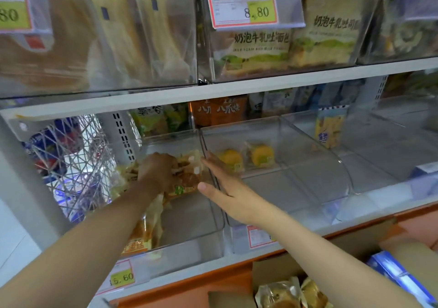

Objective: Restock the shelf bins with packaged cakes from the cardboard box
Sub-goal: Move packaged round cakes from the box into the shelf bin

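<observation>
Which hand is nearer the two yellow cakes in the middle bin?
Right. The right hand rests on the clear divider at that bin's left wall, beside the yellow cakes. The left hand is in the neighbouring bin, on packaged cakes there.

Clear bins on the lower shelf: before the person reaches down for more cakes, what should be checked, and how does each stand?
1. Left hand has let go of the packaged cakes: not ok, it rests on them.
2. Right hand empty: ok, open against the bin divider.
3. Room in the middle bin: ok, two yellow cakes at the back.
4. Cardboard box holds stock: ok.
5. Price tag matches: cannot tell.
</observation>
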The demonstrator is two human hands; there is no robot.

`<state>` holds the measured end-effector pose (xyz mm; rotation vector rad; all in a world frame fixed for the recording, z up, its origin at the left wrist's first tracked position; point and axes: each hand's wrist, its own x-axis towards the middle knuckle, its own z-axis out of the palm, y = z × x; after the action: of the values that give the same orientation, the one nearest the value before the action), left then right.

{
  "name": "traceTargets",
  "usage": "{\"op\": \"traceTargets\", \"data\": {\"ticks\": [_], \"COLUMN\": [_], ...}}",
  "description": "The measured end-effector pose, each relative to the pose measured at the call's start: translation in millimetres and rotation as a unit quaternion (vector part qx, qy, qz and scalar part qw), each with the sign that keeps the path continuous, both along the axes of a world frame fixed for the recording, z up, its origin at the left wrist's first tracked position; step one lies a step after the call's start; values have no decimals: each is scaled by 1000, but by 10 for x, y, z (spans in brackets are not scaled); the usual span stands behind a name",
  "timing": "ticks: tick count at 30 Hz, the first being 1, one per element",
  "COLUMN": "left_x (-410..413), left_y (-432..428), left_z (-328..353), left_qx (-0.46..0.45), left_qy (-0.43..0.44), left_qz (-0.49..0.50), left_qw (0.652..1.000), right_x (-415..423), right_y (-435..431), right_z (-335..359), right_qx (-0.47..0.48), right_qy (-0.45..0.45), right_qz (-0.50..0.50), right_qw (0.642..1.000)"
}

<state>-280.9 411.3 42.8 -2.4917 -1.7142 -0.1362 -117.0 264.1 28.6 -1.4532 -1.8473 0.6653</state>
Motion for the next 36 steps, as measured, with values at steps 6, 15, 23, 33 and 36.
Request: {"op": "traceTargets", "data": {"ticks": [6, 15, 23, 33, 36], "left_x": [-118, -115, -117, -259, -226], "left_y": [144, -1356, -2427, -2537, -2547], "left_z": [-87, 322, -1484, -2118, -2136], "left_qx": [-77, 234, -16, -107, -99], "left_qy": [-67, -361, -42, 76, 43], "left_qz": [-14, -293, -417, -319, -290], "left_qw": [995, 854, 908, 939, 951], "right_x": [-14, 119, 682, 619, 641], "right_y": [2, -622, -1519, -1284, -1292], "right_z": [22, 99, -1289, -2039, -2008], "right_qx": [19, 314, 10, -144, -123], "right_qy": [3, 55, -205, -473, -452], "right_qz": [-1, -72, -93, -87, -85], "right_qw": [1000, 945, 974, 865, 879]}}
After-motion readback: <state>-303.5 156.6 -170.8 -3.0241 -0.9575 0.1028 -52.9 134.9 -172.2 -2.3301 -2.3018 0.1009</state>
